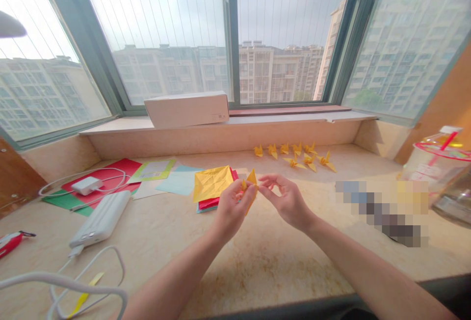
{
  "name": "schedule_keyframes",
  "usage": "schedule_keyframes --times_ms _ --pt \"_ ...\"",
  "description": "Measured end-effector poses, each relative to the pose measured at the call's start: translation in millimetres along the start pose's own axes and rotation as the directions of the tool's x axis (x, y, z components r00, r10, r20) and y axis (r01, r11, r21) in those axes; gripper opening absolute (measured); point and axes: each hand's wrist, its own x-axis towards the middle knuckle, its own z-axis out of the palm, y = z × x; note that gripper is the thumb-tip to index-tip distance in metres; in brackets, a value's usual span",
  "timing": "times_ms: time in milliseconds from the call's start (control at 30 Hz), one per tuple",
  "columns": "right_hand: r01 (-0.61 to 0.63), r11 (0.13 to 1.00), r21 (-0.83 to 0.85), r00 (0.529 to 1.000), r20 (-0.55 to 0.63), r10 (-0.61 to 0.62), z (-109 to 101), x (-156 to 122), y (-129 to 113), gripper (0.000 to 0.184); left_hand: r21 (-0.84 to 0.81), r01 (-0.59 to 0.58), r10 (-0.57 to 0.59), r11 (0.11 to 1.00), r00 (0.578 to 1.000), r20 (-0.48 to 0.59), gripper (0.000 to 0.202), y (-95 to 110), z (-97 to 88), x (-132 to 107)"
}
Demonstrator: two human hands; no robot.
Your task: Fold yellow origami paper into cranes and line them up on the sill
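My left hand (234, 204) pinches a small yellow folded paper (252, 177) between thumb and fingers; one pointed tip sticks up above them, and the lower part is mostly hidden by the hand. Close by on the right, my right hand (289, 201) has its thumb and forefinger curved toward the paper, a small gap between their tips. Its thumb tip is at the paper's edge; whether it touches, I cannot tell. Behind my left hand lies a stack of square sheets, with a creased yellow sheet (211, 182) on top and red and blue ones below.
Several yellow paper cranes (294, 162) stand in two rows at the back. Left are coloured sheets (121, 173), a white charger (87, 185), a power bank (101, 224), cables and a red cutter (10, 244). A white box (187, 110) sits on the sill; a drink cup (429, 168) is right.
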Motion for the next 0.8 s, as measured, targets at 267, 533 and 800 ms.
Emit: schedule_keyframes --times_ms 267,533,800 --pt "0.026 0.997 -0.078 0.997 0.072 -0.021 -1.3 -1.0 -2.7 0.019 0.022 0.033 -0.033 0.999 0.999 0.012 0.029 -0.5 -1.4 0.6" --pt "0.060 0.985 -0.163 0.997 0.057 -0.051 -0.4 -1.3 -3.4 0.014 0.059 0.082 -0.080 0.995 0.997 -0.021 0.034 1.6 0.0 0.3" --pt "-0.016 0.994 -0.108 0.998 0.051 0.022 1.7 -3.9 -8.5 0.019 0.199 -0.055 0.055 0.978 0.998 0.003 0.028 -3.6 -4.4 2.8"
